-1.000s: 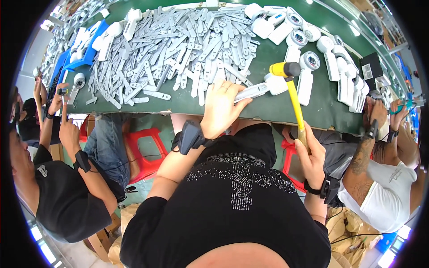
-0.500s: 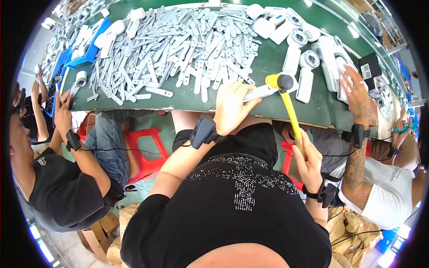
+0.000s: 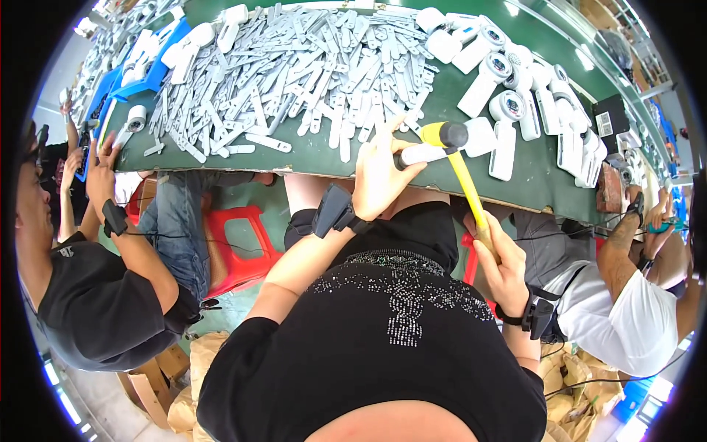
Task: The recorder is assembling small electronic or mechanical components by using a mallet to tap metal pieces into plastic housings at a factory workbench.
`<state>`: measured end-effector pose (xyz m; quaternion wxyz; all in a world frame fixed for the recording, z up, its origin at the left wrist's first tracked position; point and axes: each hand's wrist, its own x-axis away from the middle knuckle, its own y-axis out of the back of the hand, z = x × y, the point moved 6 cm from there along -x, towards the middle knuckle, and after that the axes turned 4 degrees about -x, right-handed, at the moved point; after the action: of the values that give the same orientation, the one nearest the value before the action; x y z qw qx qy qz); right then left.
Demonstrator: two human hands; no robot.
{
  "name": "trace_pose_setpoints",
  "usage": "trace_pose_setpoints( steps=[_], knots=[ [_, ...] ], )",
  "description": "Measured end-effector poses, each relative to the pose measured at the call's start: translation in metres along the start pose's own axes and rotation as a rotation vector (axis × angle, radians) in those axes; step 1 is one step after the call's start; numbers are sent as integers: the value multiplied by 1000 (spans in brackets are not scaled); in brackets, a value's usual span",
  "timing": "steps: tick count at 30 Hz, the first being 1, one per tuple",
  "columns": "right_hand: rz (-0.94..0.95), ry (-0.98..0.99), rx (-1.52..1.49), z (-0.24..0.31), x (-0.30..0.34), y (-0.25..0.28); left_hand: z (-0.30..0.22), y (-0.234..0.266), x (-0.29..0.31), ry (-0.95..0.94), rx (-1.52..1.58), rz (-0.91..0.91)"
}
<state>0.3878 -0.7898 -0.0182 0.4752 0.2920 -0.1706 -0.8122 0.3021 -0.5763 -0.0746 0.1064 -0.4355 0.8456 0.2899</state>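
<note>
My left hand (image 3: 379, 175) grips the handle end of a white handheld device (image 3: 482, 138) with a rounded head, holding it just above the table's near edge, its head pointing right. In my right hand (image 3: 502, 259) is a mallet (image 3: 465, 180) with a yellow handle and a yellow and black head. The mallet's head is over the middle of the device and hides part of it; whether they touch I cannot tell. Beyond my left hand lies a large pile of grey-white flat strips (image 3: 294, 74).
More white round-headed devices (image 3: 502, 147) lie to the right on the green table (image 3: 442, 96). A blue tray (image 3: 151, 81) of similar parts stands far left. A black box (image 3: 613, 118) sits at the right. Co-workers sit on both sides, near a red stool (image 3: 239, 239).
The device in my left hand has turned, its dark handle end now showing. The mallet's head has shifted slightly left. The right co-worker's hand has drawn away from the white devices.
</note>
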Motion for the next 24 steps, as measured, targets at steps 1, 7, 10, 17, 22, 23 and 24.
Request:
trace_pose_setpoints(
  steps=[1, 7, 10, 17, 22, 23, 24],
  knots=[
    [1, 0, -2, -1, 1, -1, 0, 1, 1, 1, -2, -1],
    [63, -77, 11, 1, 2, -7, 7, -1, 2, 12, -18, -12],
    [108, -117, 28, -2, 4, -12, 5, -1, 4, 89, -27, 15],
    [181, -160, 54, -11, 4, -19, 10, -1, 5, 85, -47, -12],
    [3, -189, -29, -9, 14, -7, 9, -5, 4, 136, 57, 41],
    [4, -188, -30, -11, 14, -5, 10, -4, 5, 137, 55, 39],
    [27, -234, 4, -18, 15, -2, 9, -3, 6, 100, 11, 18]
  ],
)
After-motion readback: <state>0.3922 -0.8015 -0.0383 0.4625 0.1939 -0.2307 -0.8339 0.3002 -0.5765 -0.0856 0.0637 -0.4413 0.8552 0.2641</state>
